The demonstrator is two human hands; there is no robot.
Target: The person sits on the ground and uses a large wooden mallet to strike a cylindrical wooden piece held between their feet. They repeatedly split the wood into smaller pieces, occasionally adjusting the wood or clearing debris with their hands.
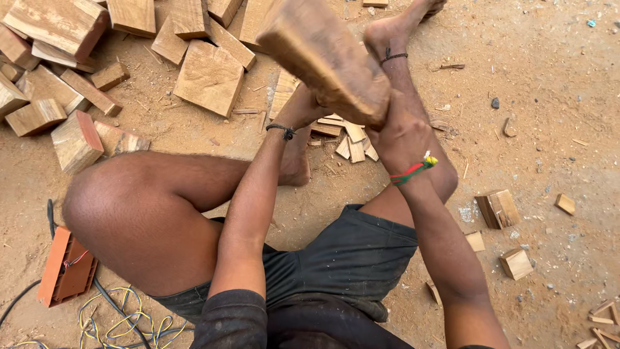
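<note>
- Sandy, sawdust-strewn ground (555,97) serves as the work floor; a pile of cut wood blocks (77,71) lies far left, smaller offcuts (352,142) between the person's feet.
- Seated with legs spread, the person lifts a large wooden block (323,58) at centre, tilted, blurred by motion.
- The right hand (400,132) is clamped on the block's lower end; the left hand (307,103) grips beneath it, fingers mostly hidden.
- Judged from this: both hands should stay tight and low, the bare feet kept well apart from the block.
- No packages, labels or signs show; an orange brick (64,268) and coloured wires (116,320) lie near left.
</note>
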